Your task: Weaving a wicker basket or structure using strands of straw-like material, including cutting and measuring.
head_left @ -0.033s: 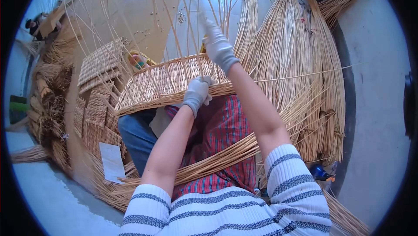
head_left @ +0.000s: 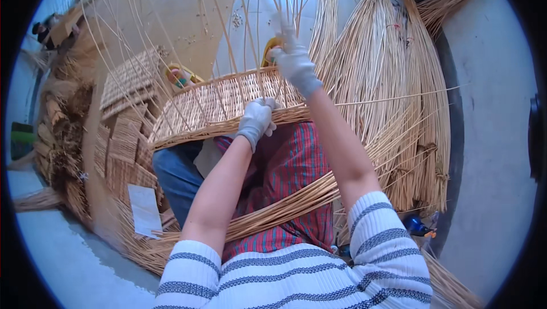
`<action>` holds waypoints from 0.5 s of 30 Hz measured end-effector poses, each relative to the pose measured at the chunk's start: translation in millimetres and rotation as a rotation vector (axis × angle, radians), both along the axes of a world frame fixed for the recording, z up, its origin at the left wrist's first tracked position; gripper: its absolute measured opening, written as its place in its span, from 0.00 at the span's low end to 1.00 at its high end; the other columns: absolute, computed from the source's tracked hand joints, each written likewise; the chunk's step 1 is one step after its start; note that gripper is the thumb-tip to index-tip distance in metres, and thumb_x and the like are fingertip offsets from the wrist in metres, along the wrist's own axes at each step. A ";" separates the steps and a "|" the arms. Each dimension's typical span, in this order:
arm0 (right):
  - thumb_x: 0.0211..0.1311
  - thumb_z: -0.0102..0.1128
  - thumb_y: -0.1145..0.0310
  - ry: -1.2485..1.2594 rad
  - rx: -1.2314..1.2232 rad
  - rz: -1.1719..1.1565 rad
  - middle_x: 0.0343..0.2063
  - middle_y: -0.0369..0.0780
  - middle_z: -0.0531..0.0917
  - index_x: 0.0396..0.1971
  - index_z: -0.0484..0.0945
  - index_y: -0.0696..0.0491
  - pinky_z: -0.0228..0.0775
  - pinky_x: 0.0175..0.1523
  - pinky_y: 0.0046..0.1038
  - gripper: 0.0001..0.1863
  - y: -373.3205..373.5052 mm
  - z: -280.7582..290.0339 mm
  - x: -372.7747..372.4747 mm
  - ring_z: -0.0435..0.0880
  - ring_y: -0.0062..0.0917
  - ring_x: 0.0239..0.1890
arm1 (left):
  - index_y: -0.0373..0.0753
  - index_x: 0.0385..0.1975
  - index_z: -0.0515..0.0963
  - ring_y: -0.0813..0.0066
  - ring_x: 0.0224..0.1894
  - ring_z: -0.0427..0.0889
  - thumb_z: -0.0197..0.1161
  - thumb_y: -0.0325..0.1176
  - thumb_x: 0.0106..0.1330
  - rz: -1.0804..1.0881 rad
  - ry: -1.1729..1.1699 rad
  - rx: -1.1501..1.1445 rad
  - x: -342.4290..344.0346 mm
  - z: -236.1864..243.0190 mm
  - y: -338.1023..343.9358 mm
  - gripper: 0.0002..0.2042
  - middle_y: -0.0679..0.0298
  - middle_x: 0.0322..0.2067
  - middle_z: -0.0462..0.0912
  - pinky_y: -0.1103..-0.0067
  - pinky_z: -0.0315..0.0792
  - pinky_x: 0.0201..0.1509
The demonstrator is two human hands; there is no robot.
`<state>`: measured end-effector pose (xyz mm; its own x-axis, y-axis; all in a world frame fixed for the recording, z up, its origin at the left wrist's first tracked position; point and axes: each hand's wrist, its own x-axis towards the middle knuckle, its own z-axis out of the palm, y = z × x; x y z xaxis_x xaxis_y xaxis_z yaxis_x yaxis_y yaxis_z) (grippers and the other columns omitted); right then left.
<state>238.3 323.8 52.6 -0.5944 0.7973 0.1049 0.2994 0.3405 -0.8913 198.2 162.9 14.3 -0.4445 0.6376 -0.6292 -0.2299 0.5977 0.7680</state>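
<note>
A partly woven wicker basket (head_left: 216, 95) stands across my lap, tall uprights rising from its far rim. My left hand (head_left: 257, 120), in a pale grey glove, is closed on the near edge with its fingers wrapped around the rim and a stake. Beside it, to the right and higher, my gloved right hand (head_left: 297, 69) is raised over the basket's right end, among the uprights. Motion smears its fingertips, so I cannot make out what they hold, if anything. One long weaver (head_left: 399, 97) runs out to the right from the near edge.
Long willow rods (head_left: 370, 52) lie fanned on the floor at right. A rod bundle (head_left: 285, 203) crosses my lap. Woven panels (head_left: 128, 86) are stacked at left, near a white sheet (head_left: 145, 210). Yellow-edged slippers (head_left: 272, 51) show beyond the basket; a blue tool (head_left: 416, 226) lies at lower right.
My right hand has shifted slightly right and down, its fingers blurred. The left hand keeps its hold, and the basket has barely moved.
</note>
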 end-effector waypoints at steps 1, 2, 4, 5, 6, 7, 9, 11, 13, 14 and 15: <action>0.70 0.51 0.76 0.049 -0.127 0.103 0.38 0.43 0.84 0.63 0.72 0.50 0.76 0.49 0.34 0.22 -9.9 2.5 23.2 0.85 0.29 0.40 | 0.37 0.41 0.80 0.77 0.11 0.75 0.55 0.40 0.73 0.029 -0.008 -0.023 -10.8 4.7 -14.4 0.13 0.61 0.19 0.80 0.79 0.69 0.11; 0.71 0.51 0.75 0.352 -0.254 -0.015 0.33 0.40 0.83 0.60 0.73 0.52 0.77 0.44 0.31 0.19 -25.5 -3.8 57.4 0.84 0.26 0.35 | 0.37 0.41 0.80 0.79 0.12 0.75 0.60 0.39 0.71 0.116 0.008 0.012 -13.5 5.7 -21.7 0.12 0.63 0.20 0.80 0.81 0.69 0.11; 0.74 0.52 0.71 0.457 -0.470 -0.305 0.28 0.37 0.81 0.56 0.75 0.54 0.79 0.38 0.25 0.14 -42.9 -40.0 139.7 0.82 0.20 0.30 | 0.36 0.42 0.79 0.80 0.12 0.75 0.63 0.38 0.70 0.064 0.024 -0.015 -10.9 8.8 -14.1 0.11 0.65 0.20 0.80 0.81 0.69 0.10; 0.76 0.52 0.69 0.266 -0.568 -0.453 0.27 0.36 0.80 0.54 0.75 0.55 0.80 0.35 0.21 0.13 -48.4 -65.3 170.5 0.82 0.17 0.29 | 0.36 0.42 0.79 0.79 0.13 0.76 0.64 0.37 0.69 0.071 -0.004 -0.037 -6.5 9.5 -7.2 0.10 0.64 0.20 0.80 0.80 0.69 0.10; 0.76 0.52 0.68 0.203 -0.571 -0.337 0.28 0.35 0.80 0.54 0.75 0.55 0.79 0.33 0.20 0.13 -68.5 -59.8 166.2 0.82 0.17 0.29 | 0.36 0.41 0.78 0.78 0.13 0.77 0.63 0.36 0.69 0.064 -0.002 -0.020 -8.5 6.2 -8.6 0.10 0.64 0.20 0.80 0.79 0.70 0.11; 0.76 0.53 0.66 0.140 -0.576 -0.223 0.28 0.35 0.80 0.54 0.75 0.55 0.78 0.30 0.18 0.13 -95.6 -41.3 148.8 0.82 0.17 0.29 | 0.36 0.41 0.77 0.76 0.13 0.78 0.62 0.36 0.69 0.056 0.001 -0.007 -11.0 1.8 -13.5 0.09 0.63 0.19 0.80 0.78 0.71 0.12; 0.77 0.49 0.58 -0.106 -0.232 -0.071 0.35 0.47 0.85 0.52 0.76 0.58 0.79 0.40 0.36 0.18 -106.6 -19.7 103.2 0.86 0.37 0.37 | 0.37 0.40 0.77 0.75 0.13 0.78 0.62 0.37 0.70 0.046 0.002 -0.005 -10.9 -4.4 -12.9 0.09 0.63 0.18 0.79 0.78 0.71 0.12; 0.77 0.42 0.52 -0.482 0.061 0.083 0.41 0.54 0.85 0.50 0.78 0.59 0.74 0.51 0.46 0.25 -74.3 -36.3 69.3 0.84 0.50 0.45 | 0.37 0.40 0.77 0.75 0.12 0.77 0.62 0.37 0.70 0.024 0.007 0.015 -12.4 0.9 -0.5 0.10 0.63 0.17 0.79 0.78 0.71 0.12; 0.76 0.37 0.53 -0.767 0.297 0.360 0.42 0.56 0.84 0.49 0.79 0.60 0.72 0.54 0.49 0.27 -61.4 -30.3 48.5 0.83 0.53 0.47 | 0.37 0.43 0.78 0.78 0.11 0.73 0.62 0.43 0.72 -0.016 0.028 -0.030 -22.9 9.1 -2.4 0.14 0.64 0.17 0.78 0.78 0.67 0.12; 0.74 0.39 0.56 -0.760 0.326 0.346 0.41 0.55 0.85 0.48 0.79 0.59 0.73 0.53 0.49 0.23 -49.4 -41.6 52.3 0.84 0.52 0.45 | 0.38 0.42 0.78 0.77 0.10 0.72 0.61 0.44 0.72 -0.031 0.027 -0.019 -23.1 11.5 1.8 0.14 0.63 0.17 0.78 0.77 0.67 0.12; 0.73 0.42 0.60 -0.751 0.361 0.327 0.39 0.54 0.85 0.46 0.80 0.58 0.74 0.51 0.49 0.20 -37.0 -48.7 57.0 0.84 0.51 0.44 | 0.38 0.40 0.79 0.76 0.10 0.71 0.62 0.44 0.71 -0.042 0.029 -0.010 -23.2 16.7 8.9 0.14 0.62 0.16 0.77 0.76 0.66 0.12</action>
<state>295.3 286.8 3.9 -0.7994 0.5695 -0.1915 0.5993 0.7332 -0.3215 175.0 171.8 31.0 -0.4361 0.6497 -0.6227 -0.1822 0.6139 0.7681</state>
